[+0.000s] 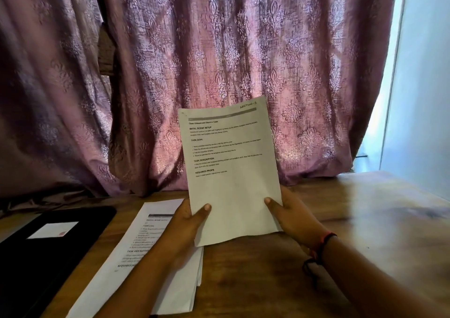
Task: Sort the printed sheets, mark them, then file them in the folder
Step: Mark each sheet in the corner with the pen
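I hold a printed sheet [231, 166] upright above the wooden table [353, 220], its text facing me and a handwritten note in its top right corner. My left hand [188, 222] pinches its lower left edge, thumb on the front. My right hand [289, 214] pinches the lower right edge the same way. A stack of other printed sheets [136, 256] lies flat on the table under my left forearm. A black folder [41, 247] with a white label lies shut at the far left.
A purple patterned curtain [219, 62] hangs right behind the table's far edge. A pale wall [423, 86] stands at the right. Bare tabletop stretches to the right of my hands.
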